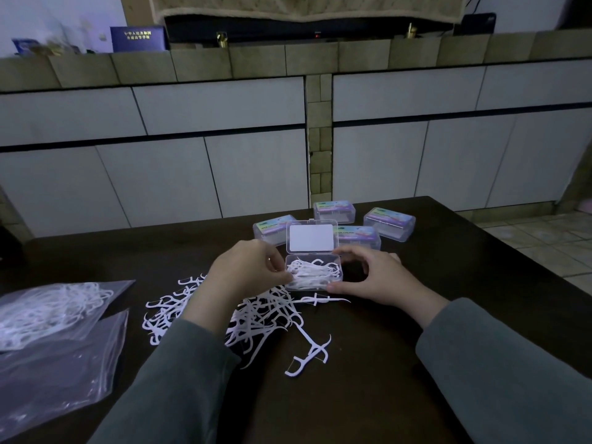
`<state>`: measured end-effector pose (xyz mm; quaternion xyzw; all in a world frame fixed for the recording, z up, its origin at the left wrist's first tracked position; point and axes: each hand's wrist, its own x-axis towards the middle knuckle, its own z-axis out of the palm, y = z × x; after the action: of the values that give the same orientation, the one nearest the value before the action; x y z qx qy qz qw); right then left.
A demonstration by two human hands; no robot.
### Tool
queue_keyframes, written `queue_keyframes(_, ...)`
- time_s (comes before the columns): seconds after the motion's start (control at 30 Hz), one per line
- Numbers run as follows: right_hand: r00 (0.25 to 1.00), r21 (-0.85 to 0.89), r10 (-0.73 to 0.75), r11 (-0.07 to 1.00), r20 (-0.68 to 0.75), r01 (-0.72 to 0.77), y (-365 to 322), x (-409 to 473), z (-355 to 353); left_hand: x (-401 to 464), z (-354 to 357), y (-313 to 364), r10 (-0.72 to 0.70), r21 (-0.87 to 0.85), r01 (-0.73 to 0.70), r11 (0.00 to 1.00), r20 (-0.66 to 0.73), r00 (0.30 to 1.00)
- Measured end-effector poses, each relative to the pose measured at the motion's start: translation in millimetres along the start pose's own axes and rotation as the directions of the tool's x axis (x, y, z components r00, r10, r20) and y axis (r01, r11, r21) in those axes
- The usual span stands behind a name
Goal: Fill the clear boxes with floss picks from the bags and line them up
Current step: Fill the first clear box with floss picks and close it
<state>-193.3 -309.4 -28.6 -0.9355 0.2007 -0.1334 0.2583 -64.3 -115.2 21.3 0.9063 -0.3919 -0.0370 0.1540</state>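
Observation:
An open clear box [336, 262] stands mid-table with its lid [311, 237] raised, and white floss picks [312, 273] lie inside it. My left hand [246, 270] is at the box's left edge, its fingertips pinching picks over the rim. My right hand [374, 277] curls round the box's right side, thumb at the front corner. A loose heap of floss picks [256, 318] spreads on the dark table [384, 379] in front of the box. A clear bag with picks [48, 312] lies at the left.
Several closed clear boxes with colourful labels stand behind the open one, such as the nearest right [360, 237] and far right [389, 223]. A flat empty bag [61, 373] lies front left. White cabinets [192, 155] rise beyond the table's far edge.

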Motion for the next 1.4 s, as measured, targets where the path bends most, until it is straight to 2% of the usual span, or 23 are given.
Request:
queue_keyframes(0.13, 1.000, 0.000, -0.010, 1.000, -0.009, 0.010, -2, -1, -1, -1, -3, -1, 0.001, 0.036, 0.002, 0.999, -0.099, 0.995)
queue_keyframes(0.27, 1.000, 0.002, -0.006, 1.000, -0.007, 0.006, -1, -1, -1, 2, -2, -4, -0.062, 0.079, 0.097, 0.992, -0.357, 0.932)
queue_keyframes(0.37, 1.000, -0.005, -0.007, 1.000, -0.012, 0.007, -3, -2, -2, 3, 4, 3, -0.094, -0.096, 0.056, 0.994, -0.467, 0.879)
queue_keyframes(0.43, 1.000, -0.003, -0.008, 1.000, -0.013, 0.008, -3, -2, -2, 4, 12, 13, -0.096, -0.258, -0.014, 0.966, -0.406, 0.909)
queue_keyframes(0.47, 1.000, -0.003, -0.009, 1.000, -0.014, 0.008, -2, -2, -1, 5, 19, 17, -0.075, -0.288, -0.033, 0.957, -0.354, 0.932)
queue_keyframes(0.53, 1.000, -0.003, -0.007, 1.000, -0.013, 0.007, -2, -2, -1, 9, 32, 21, 0.006, -0.170, -0.055, 0.984, -0.274, 0.962)
queue_keyframes(0.6, 1.000, -0.001, -0.006, 1.000, -0.013, 0.006, -2, -2, 0, 13, 38, 21, 0.078, -0.027, -0.089, 0.996, -0.280, 0.957)
queue_keyframes(0.7, 1.000, 0.000, -0.017, 1.000, -0.010, 0.017, -1, -2, 0, 16, 37, 22, 0.132, -0.067, -0.156, 0.986, -0.275, 0.952)
queue_keyframes(0.8, 1.000, 0.000, -0.021, 1.000, -0.007, 0.021, -2, -2, -1, 17, 37, 22, 0.197, -0.107, -0.215, 0.971, -0.159, 0.967)
queue_keyframes(0.97, 1.000, -0.006, -0.010, 1.000, -0.012, 0.009, -2, -1, 0, 20, 33, 17, 0.168, 0.048, -0.162, 0.986, -0.228, 0.959)
queue_keyframes(1.07, 1.000, 0.003, -0.018, 1.000, -0.007, 0.018, -1, -1, 0, 20, 30, 11, 0.167, -0.015, -0.174, 0.985, -0.216, 0.962)
queue_keyframes(1.13, 1.000, 0.010, -0.019, 1.000, -0.007, 0.019, 0, -1, 0, 20, 28, 9, 0.183, 0.021, -0.182, 0.983, -0.199, 0.963)
queue_keyframes(1.3, 1.000, 0.000, -0.010, 1.000, -0.003, 0.010, 0, 1, 2, 19, 30, 20, 0.190, -0.046, -0.194, 0.980, -0.084, 0.978)
queue_keyframes(1.4, 1.000, -0.003, -0.008, 1.000, -0.008, 0.008, 1, 1, 2, 20, 29, 21, 0.148, 0.097, -0.133, 0.986, -0.159, 0.976)
